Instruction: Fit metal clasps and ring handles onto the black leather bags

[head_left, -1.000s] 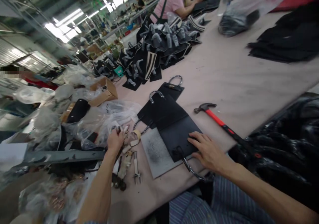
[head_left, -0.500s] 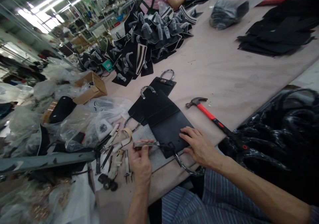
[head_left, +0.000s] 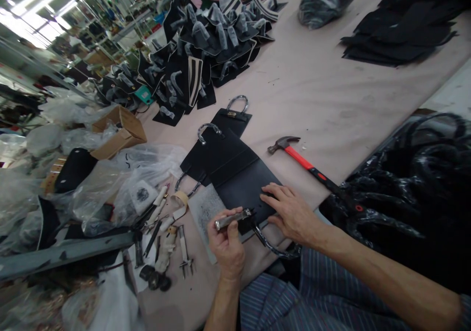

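My left hand (head_left: 228,247) is closed around a metal punch-like tool (head_left: 231,219), held slantwise with its dark tip over the near edge of a black bag panel (head_left: 243,186). Whether the tip touches the panel I cannot tell. Fingers spread, my right hand (head_left: 292,216) lies on the panel's right side and presses it down. A plastic-wrapped handle (head_left: 274,250) hangs at the panel's near edge, below both hands. Partly under the panel is a speckled pale board (head_left: 206,213).
A claw hammer (head_left: 300,159) with a red and black handle lies right of the panel. Left are a pronged tool (head_left: 184,255), a tape roll (head_left: 179,198) and several other tools. Bag pieces (head_left: 209,41) pile up behind, near a cardboard box (head_left: 121,130). Black sheets (head_left: 397,32) are stacked far right.
My left hand has moved right with the metal tool, from above the pale board to the panel's near edge. The tool is angled differently. My right hand stays on the panel; the view has shifted slightly.
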`<state>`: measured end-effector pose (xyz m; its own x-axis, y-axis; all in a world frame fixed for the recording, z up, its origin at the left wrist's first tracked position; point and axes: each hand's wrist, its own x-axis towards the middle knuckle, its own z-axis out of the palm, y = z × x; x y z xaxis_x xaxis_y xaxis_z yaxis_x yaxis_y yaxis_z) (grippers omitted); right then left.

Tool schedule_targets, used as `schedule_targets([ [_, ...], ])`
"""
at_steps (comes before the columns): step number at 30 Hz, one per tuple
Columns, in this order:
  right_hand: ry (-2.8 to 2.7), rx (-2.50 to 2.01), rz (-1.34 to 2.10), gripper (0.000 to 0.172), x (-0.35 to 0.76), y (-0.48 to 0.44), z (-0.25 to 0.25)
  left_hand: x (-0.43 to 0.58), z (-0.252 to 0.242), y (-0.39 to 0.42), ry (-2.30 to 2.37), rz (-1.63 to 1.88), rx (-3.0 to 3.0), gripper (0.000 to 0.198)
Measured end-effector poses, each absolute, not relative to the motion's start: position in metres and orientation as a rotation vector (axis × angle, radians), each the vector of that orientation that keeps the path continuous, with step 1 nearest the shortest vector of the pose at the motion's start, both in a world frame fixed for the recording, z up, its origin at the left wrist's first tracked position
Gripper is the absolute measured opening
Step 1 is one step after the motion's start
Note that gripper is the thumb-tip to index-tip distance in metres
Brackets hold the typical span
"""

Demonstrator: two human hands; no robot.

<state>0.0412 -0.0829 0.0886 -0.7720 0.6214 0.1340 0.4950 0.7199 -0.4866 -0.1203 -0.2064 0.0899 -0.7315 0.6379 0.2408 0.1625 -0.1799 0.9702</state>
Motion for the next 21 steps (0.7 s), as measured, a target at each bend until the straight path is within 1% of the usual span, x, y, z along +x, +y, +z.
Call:
schedule_targets([
  [7, -2.632, -0.869, 0.646, 0.057, 0.042, -0.082, 0.089, -0.111, 0.084, -0.2, 1.712, 2.039, 0.961, 0.018],
  [21, -2.616, -0.888, 0.656, 0.056, 0.042, -0.082, 0.089, -0.112, 0.075, -0.202, 1.666, 2.103, 0.847, 0.019],
])
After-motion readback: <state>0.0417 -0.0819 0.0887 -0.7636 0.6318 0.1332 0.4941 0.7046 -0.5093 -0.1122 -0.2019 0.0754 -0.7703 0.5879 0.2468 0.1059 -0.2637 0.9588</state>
